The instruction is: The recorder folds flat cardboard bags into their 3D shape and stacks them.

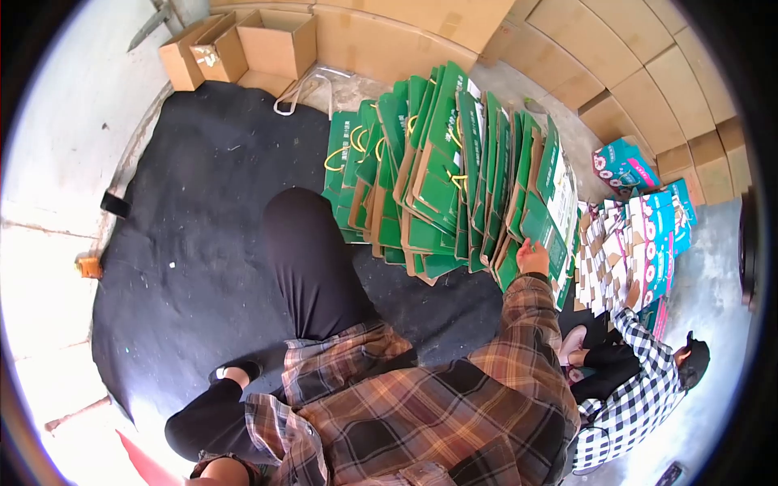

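Note:
My right hand (532, 257) reaches out to the right end of a long row of flattened green cartons (442, 182). Its fingers are closed on the edge of one green carton (541, 223) with a white printed panel. The cartons stand on edge, packed side by side and leaning, and several carry yellow cord handles (456, 176). Only a little of my left hand (219, 471) shows at the lower left edge, low beside my leg. Its fingers are cut off by the frame, so what it holds, if anything, is hidden.
A black sheet (203, 202) covers the floor. Open brown boxes (275, 44) stand at the back left, and stacked brown cartons (648, 73) line the back right. At right, a co-worker in a checked shirt (628, 421) sits by a row of teal and white cartons (628, 243).

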Demonstrator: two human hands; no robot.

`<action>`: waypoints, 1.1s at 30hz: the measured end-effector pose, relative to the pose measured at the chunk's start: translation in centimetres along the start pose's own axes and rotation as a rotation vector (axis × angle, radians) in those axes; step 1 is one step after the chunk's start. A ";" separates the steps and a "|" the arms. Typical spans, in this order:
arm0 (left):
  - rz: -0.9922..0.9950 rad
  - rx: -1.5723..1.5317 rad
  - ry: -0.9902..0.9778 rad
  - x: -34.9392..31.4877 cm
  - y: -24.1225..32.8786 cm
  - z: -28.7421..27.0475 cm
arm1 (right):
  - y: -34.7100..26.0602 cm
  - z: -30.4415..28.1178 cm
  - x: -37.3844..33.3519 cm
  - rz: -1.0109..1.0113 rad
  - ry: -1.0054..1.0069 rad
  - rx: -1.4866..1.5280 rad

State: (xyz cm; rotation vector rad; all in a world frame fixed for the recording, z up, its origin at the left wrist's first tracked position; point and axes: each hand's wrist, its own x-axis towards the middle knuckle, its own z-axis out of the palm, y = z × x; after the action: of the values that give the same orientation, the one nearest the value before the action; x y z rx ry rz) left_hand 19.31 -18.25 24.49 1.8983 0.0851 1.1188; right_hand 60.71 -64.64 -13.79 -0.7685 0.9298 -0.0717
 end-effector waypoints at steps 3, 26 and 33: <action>0.169 -0.083 -0.059 -0.1 -2.3 -0.1 | 0.3 1.5 -2.5 0.015 0.032 0.015; 0.251 0.258 0.039 1.0 -3.4 0.3 | -0.5 2.1 2.8 -0.070 -0.167 0.173; 0.254 0.299 -0.095 1.5 -3.3 0.1 | -0.6 5.5 0.4 -0.912 0.465 -1.478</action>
State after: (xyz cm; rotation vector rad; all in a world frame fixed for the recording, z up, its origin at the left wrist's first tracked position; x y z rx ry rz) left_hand 21.42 -15.69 23.05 2.2748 -0.0467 1.2355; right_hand 65.21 -62.11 -11.69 -2.6058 0.8962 -0.3949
